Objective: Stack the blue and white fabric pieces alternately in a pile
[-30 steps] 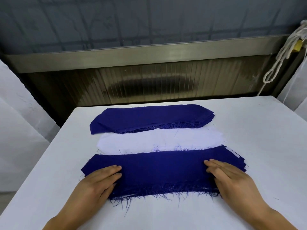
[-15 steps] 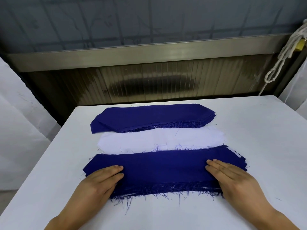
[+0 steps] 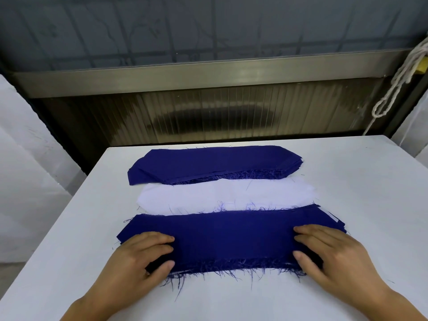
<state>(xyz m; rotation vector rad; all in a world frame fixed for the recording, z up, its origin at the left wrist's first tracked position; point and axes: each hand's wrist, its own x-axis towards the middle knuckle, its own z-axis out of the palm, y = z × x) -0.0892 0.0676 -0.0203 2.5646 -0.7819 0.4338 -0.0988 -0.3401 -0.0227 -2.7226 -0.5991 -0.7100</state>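
The near blue fabric piece (image 3: 231,237) lay flat across the white table (image 3: 370,205), closest to its near edge, topping a pile whose layered edges showed at the right end. Frayed threads hung from its long edges. The left hand (image 3: 136,258) rested on the left end of this piece, fingers (image 3: 162,239) extended and flat, thumb on the near frayed edge. The right hand (image 3: 333,253) rested on the right end in the same manner, fingers straight, gripping nothing. Just beyond lay the white fabric pieces (image 3: 227,195), touching the near blue piece along its far edge. A further stack of blue fabric pieces (image 3: 213,163) lay toward the far edge of the table, overlapping the white ones. A white rope (image 3: 398,77) hung beyond the far right corner.
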